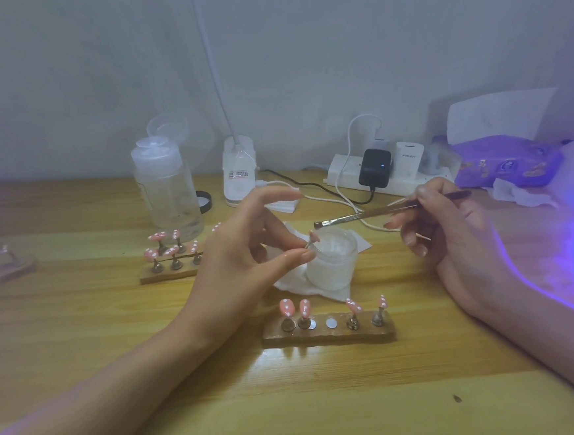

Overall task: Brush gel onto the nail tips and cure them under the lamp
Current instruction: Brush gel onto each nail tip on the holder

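We found the left hand (247, 251) pinching a pink, white-dotted nail tip (313, 237) on its metal peg, between thumb and fingertip, just above the frosted glass jar (334, 265). The right hand (452, 235) gripped a slim flat brush (364, 215), its bristles near that tip but apart from it. Four matching tips (286, 307) stood on the brown strip (329, 336). Lettering on the white adapter (410, 159) was too blurred to read.

Head-worn view, down onto near table (116, 333)
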